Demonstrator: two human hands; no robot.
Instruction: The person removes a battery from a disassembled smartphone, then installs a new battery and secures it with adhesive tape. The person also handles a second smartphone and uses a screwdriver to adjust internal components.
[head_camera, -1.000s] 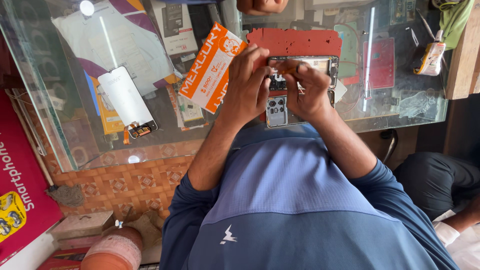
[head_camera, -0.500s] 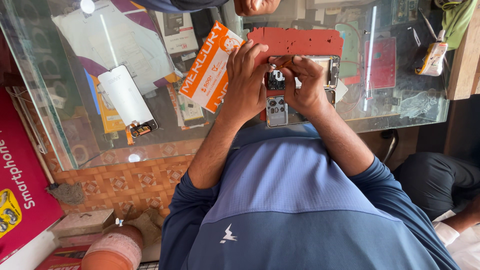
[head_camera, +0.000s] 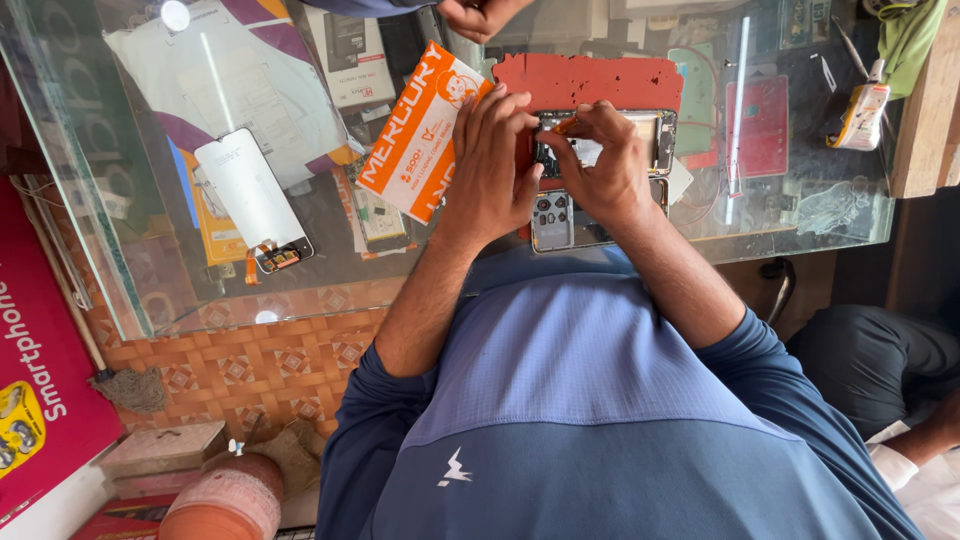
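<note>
A person in a blue shirt works over an opened phone (head_camera: 600, 150) lying on a red mat (head_camera: 590, 80) atop a glass counter (head_camera: 150, 260). The left hand (head_camera: 497, 160) presses its fingertips on the phone's left edge, steadying it without closing round it. The right hand (head_camera: 600, 160) pinches a small orange tool (head_camera: 566, 125) above the phone's open back. An orange box (head_camera: 420, 135) sits just left of the phone; a white screen panel (head_camera: 250, 200) lies farther left. Another person's hand (head_camera: 485, 15) shows beyond the mat.
</note>
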